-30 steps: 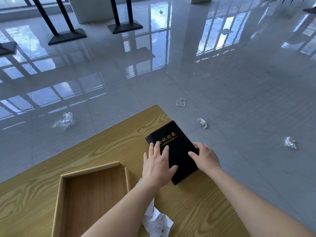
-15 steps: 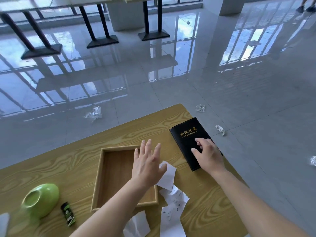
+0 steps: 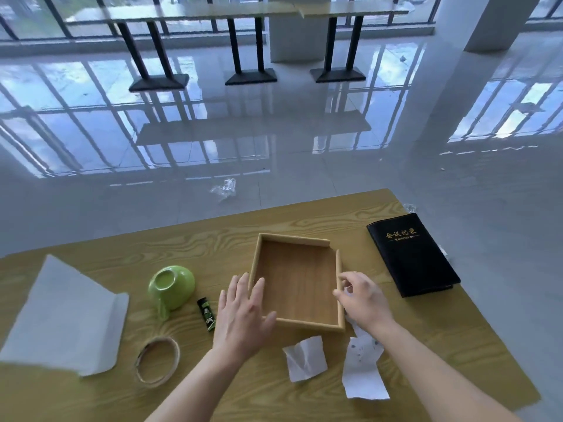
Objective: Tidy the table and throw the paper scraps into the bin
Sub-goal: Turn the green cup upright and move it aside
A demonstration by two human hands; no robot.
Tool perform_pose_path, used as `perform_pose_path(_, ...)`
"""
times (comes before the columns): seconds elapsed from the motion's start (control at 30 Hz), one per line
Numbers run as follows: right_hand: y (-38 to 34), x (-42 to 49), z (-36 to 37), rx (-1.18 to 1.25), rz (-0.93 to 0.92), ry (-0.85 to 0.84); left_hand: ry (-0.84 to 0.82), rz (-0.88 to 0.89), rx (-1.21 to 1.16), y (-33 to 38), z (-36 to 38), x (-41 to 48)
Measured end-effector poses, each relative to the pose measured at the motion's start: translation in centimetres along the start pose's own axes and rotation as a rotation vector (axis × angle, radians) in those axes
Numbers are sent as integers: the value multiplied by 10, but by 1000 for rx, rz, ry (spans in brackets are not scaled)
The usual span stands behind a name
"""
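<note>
Though squared away at the right edge of the wooden table [image 3: 304, 220] with the black notebook [image 3: 412, 254], barely begun otherwise. Still out: large grey sheet [image 3: 64, 318], empty wooden tray [image 3: 297, 284] flanked by left hand [image 3: 243, 315], fingers spread flat, and right hand [image 3: 362, 300], fingers loosely curled, holding nothing visible. Nearer, untouched: two paper scraps [image 3: 306, 357], green cup [image 3: 172, 286] on its side, tape roll [image 3: 157, 363]; no bin in view.

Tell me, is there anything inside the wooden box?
The wooden box shows only its bare brown bottom. The left hand covers its near left corner and the right hand part of its right wall, so those bits stay hidden.
</note>
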State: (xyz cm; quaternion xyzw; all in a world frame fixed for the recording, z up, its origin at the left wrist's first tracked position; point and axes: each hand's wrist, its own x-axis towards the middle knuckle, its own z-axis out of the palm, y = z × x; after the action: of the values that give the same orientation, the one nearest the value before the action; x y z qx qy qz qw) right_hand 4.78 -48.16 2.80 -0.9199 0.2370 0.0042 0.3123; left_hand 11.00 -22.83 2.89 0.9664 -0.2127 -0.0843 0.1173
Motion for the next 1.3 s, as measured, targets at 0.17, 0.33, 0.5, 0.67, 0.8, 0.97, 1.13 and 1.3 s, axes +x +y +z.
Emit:
perform_pose_path(0.17, -46, -20, 36, -24, -77, -75, -18, -116, -19, -61, -5, -41)
perform_pose_path(0.33, -111, -29, 81, -28, -190, -159, -16, -235, -23, -122, -13, -66)
perform_pose_path(0.5, -178, -23, 128, -23, -281, -261, 47, -330, -141, -164, -22, -62)
perform_pose_path(0.67, -232, -3, 170, -53, -312, -345, 67, -543, -306, -183, -26, -31)
perform_pose_path(0.8, -261, 17, 195, -55, -300, -402, 56, -687, -355, -192, -23, -7)
perform_pose_path(0.97, -278, 31, 212, -68, -294, -451, 52, -704, -369, -201, -11, 5)
perform_pose_path(1.13, -276, 34, 214, -49, -313, -462, 118, -683, -390, -207, -11, 10)
perform_pose_path(1.3, -267, 37, 207, 48, -298, -414, 214, -742, -566, -209, -22, 6)
